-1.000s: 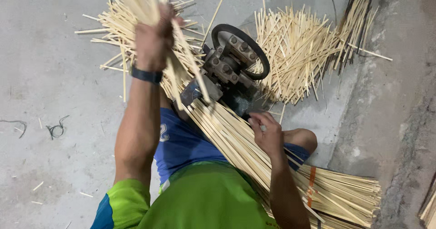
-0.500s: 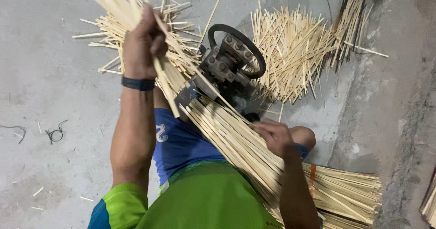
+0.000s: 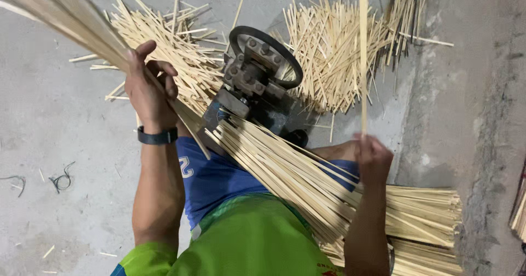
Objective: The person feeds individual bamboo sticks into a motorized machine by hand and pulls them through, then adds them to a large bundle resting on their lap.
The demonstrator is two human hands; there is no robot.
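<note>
Above the concrete floor (image 3: 66,122), left hand (image 3: 147,92) is closed around a bundle of bamboo sticks (image 3: 60,21) raised up-left; right hand (image 3: 372,158) pinches a single upright stick (image 3: 362,57) beside the wheeled cutting machine (image 3: 257,79)

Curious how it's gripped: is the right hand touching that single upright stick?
Touching. The head view shows the right hand closed round the lower end of the single stick.
</note>
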